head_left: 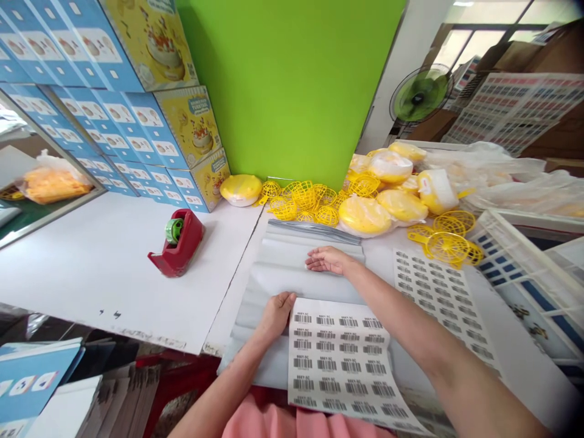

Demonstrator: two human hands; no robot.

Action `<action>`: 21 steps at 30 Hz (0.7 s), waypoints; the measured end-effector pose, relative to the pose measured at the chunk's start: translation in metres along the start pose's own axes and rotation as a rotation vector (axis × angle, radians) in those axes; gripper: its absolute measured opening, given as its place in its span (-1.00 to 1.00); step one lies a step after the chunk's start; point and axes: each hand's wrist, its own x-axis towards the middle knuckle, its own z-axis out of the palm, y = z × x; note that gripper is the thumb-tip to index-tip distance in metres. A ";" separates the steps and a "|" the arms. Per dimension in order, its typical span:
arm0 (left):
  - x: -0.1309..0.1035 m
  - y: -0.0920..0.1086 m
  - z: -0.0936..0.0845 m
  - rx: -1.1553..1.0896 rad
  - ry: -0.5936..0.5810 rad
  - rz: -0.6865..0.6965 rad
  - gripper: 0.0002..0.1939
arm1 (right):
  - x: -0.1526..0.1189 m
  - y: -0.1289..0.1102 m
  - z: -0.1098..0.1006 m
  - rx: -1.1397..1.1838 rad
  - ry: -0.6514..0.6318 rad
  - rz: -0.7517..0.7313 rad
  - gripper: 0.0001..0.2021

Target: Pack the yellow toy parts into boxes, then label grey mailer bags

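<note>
My left hand (pixel 277 315) pinches the upper left edge of a barcode label sheet (pixel 337 359), its fingers curled at the sheet's side. This sheet lies over a stack of grey plastic mailing bags (pixel 274 267) and hangs down toward my lap. Above the upper part of the bags is my right hand (pixel 326 260), open, fingers stretched out and palm turned sideways. I cannot make out anything held in it. A second barcode sheet (pixel 438 292) lies flat on the table to the right, partly behind my right forearm.
Blue and yellow boxes (pixel 168 128) stand stacked at the left, near a red tape dispenser (pixel 180 249). Yellow plastic strainers (pixel 303 198) and bagged yellow-and-white items (pixel 365 214) line the back below a green panel (pixel 292 91). A white crate (pixel 520 274) stands at right.
</note>
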 end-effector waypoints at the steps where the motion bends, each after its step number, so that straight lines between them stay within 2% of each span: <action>1: 0.000 0.000 0.000 0.001 0.002 0.000 -0.47 | 0.001 0.001 -0.003 0.051 -0.013 0.021 -0.92; 3: 0.000 0.001 0.000 0.001 0.002 -0.002 -0.48 | 0.001 0.002 -0.010 0.121 0.000 0.048 -0.88; 6: -0.001 0.001 0.000 -0.006 -0.001 -0.001 -0.48 | 0.001 0.005 -0.016 0.147 0.093 0.055 -0.90; 10: -0.002 0.001 0.001 -0.004 -0.002 0.006 -0.48 | 0.000 0.009 -0.008 0.053 0.147 0.023 -0.90; 13: -0.003 0.002 0.001 0.012 0.002 0.007 -0.47 | 0.004 0.011 0.001 -0.113 0.179 -0.019 -0.89; 15: -0.003 0.002 0.000 0.021 0.001 0.007 -0.47 | 0.009 0.010 -0.002 -0.268 0.275 -0.066 -0.90; 18: -0.004 0.003 0.000 0.023 0.001 0.009 -0.48 | 0.018 0.005 -0.020 -0.530 0.458 -0.148 -0.87; 21: -0.003 0.001 0.001 0.018 0.009 0.016 -0.49 | 0.026 0.002 -0.042 -0.759 0.579 -0.186 -0.82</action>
